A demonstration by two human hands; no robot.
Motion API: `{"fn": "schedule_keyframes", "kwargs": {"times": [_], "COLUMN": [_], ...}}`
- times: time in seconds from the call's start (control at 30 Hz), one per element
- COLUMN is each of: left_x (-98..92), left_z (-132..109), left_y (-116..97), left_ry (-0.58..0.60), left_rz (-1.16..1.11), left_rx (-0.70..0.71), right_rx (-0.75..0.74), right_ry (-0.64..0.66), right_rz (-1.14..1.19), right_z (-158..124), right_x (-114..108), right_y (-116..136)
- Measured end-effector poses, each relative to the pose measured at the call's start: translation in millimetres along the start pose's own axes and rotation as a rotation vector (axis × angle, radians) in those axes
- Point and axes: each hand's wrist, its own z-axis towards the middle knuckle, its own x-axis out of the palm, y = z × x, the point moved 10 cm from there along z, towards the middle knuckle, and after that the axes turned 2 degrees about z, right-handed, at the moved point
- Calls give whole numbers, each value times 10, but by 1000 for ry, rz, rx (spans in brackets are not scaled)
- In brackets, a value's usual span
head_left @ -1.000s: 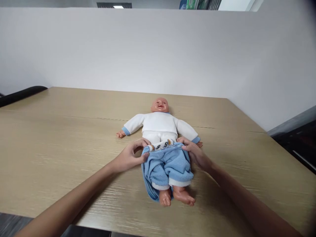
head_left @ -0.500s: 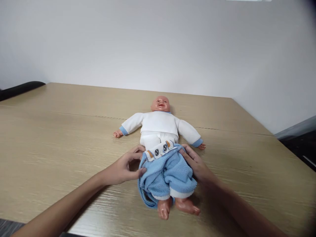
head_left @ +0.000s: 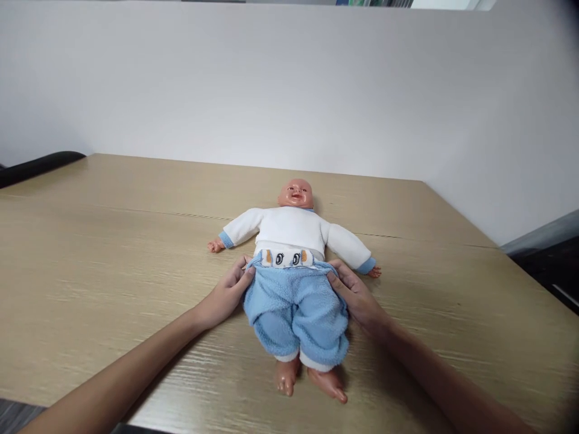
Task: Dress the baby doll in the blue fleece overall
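A baby doll (head_left: 292, 229) lies on its back, head toward the wall and bare feet toward me, wearing a white top with blue cuffs. Blue fleece pants (head_left: 294, 304) cover its legs up to the waist; a white band with two embroidered eyes runs along their front edge. My left hand (head_left: 230, 289) pinches the waistband at the left hip, thumb on top. At the right hip my right hand (head_left: 357, 292) grips the other side of the waistband. The fingers under the cloth are partly hidden on both sides.
The doll lies on a wooden table (head_left: 113, 259) with a seam across it. Behind stands a pale wall (head_left: 271, 90). A black chair edge (head_left: 40, 167) shows at the far left, and a dark object (head_left: 552, 271) stands beyond the right edge.
The left side of the waistband has moved up with my left hand, so the band now sits level and higher at the waist. The doll's feet have shifted left.
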Motion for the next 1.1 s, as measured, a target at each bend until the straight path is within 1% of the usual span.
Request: {"fn": "schedule_keyframes", "kwargs": {"times": [0.13,0.2,0.3,0.4,0.47,0.5,0.57,0.63,0.7,0.77,0.83,0.87,0.93,1.03,1.1], "left_x": [-120,-202,-234,-178,-152,-147,-147,-149,-155,-149,-112,-93,-86,-67,-21], "left_z": [94,149,231,325,400,441,525,599,654,681,675,661,620,552,533], "left_y": [64,24,-201,-522,-678,-707,-650,-482,-287,-142,-100,-130,-298,-687,-882], "left_ry": [-5,-19,-14,-18,-52,-70,-97,-104,-99,-68,-2,27,34,-28,-46], "left_rz": [-59,-42,49,202,250,243,156,21,-71,-61,19,74,229,510,594], "left_rx": [-13,19,121,216,230,213,146,79,38,16,10,21,89,257,338], "right_rx": [-43,-49,-71,-168,-217,-210,-154,-78,-23,21,49,52,21,-137,-223], "right_ry": [43,42,8,-54,-120,-153,-208,-220,-203,-174,-147,-137,-115,-75,-73], "right_rz": [-37,-30,-42,-108,-126,-114,-58,0,34,65,94,95,28,-223,-315], "right_z": [78,87,88,134,199,242,332,407,454,472,462,448,412,376,393], "right_x": [-63,-89,-82,-27,-13,-19,-48,-64,-74,-81,-87,-92,-92,-37,1], "right_y": [74,110,236,485,608,615,526,358,199,84,39,50,151,475,658]}}
